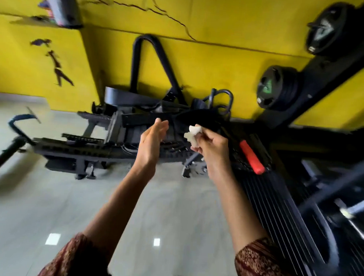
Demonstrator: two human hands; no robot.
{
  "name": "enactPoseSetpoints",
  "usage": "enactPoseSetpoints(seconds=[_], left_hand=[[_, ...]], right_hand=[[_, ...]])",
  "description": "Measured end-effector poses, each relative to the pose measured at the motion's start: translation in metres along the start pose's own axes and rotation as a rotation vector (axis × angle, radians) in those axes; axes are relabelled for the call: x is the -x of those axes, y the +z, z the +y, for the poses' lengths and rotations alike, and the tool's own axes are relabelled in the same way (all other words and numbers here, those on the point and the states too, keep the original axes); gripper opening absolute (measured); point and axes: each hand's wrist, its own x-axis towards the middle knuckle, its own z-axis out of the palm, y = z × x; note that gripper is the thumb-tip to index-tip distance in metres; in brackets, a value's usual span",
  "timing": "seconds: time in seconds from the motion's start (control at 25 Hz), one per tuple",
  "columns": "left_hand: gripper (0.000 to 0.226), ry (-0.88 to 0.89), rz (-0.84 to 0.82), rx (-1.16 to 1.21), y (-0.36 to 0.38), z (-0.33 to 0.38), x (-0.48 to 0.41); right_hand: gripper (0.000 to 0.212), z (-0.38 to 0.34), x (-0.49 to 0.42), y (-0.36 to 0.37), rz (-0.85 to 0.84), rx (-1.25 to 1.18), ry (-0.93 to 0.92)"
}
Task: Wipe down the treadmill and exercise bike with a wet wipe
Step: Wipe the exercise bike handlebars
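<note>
The right hand [211, 148] pinches a crumpled white wipe [192, 135] between thumb and curled fingers. It is raised over the floor [170, 200], and the wipe touches no machine. The left hand [153, 139] is open and holds nothing, its fingers straight and together, with the palm turned toward the wipe just beside it. It looks poised to help spread or refold the wipe so a fresh face turns outward, though that is a guess. Black gym gear [114, 132] lies low along the yellow wall [223, 25] beyond both hands. A ribbed black deck [278, 211] with a red grip [251, 158] sits by the right forearm, near enough to be wiped next. The view is too blurred to tell whether it is the treadmill.
</note>
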Motion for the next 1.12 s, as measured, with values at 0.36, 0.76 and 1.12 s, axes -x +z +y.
enactPoseSetpoints(seconds=[0.36,0.76,1.12], left_hand=[[0.040,0.133,0.660,0.044,-0.145,0.017,-0.093],[0.040,0.278,0.942,0.022,-0.350,0.070,-0.184],[0.045,0.329,1.171,-0.085,-0.535,0.113,-0.246]], right_hand=[[0.032,0.029,-0.110,0.209,-0.626,-0.064,0.128],[0.046,0.053,-0.154,0.492,-0.853,-0.101,0.195],[0.027,0.092,-0.169,0.730,-1.067,-0.044,0.112]])
